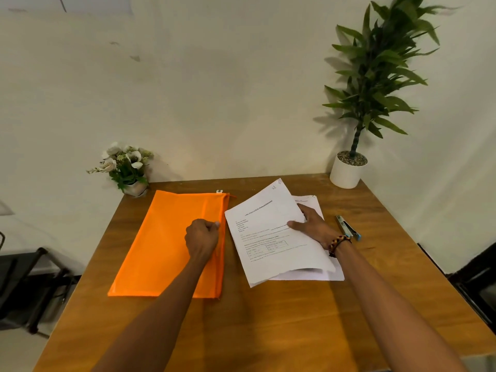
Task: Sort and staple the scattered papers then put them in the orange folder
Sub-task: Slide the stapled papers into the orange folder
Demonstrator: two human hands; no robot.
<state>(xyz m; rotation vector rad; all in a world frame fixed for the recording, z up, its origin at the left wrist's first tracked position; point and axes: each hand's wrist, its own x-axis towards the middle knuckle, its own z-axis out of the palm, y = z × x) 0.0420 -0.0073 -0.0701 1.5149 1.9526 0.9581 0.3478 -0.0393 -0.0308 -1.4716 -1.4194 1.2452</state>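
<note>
A flat, bright orange folder (166, 245) of thin, slightly glossy plastic lies on the left half of a warm brown wooden table (268, 331) with visible grain, its long right edge running away from the person and a small white tab showing at its far right corner. The left hand (201, 238) rests on that right edge, fingers curled into a loose fist with thumb and fingertips pinching the folder's rim (whether it grips one layer or the whole folder I cannot tell). Just beside the folder, to its right, sits a stack of white printed paper sheets (271, 237), matte and rectangular; the top sheets are tilted and lifted along their right side, bowing softly, with a lower sheet lying flat on the table beneath. The right hand (311, 224), a beaded bracelet of black, red and yellow at its wrist, holds those raised sheets, thumb on the printed face and fingers tucked behind. Near the papers, further right, lies a slim metal stapler (347, 228) with a blue end, untouched. At the far left corner stands a small pot of white artificial flowers (126, 165); at the far right corner a smooth white cylindrical pot holds a tall green leafy plant (375, 76), against a plain off-white wall.
</note>
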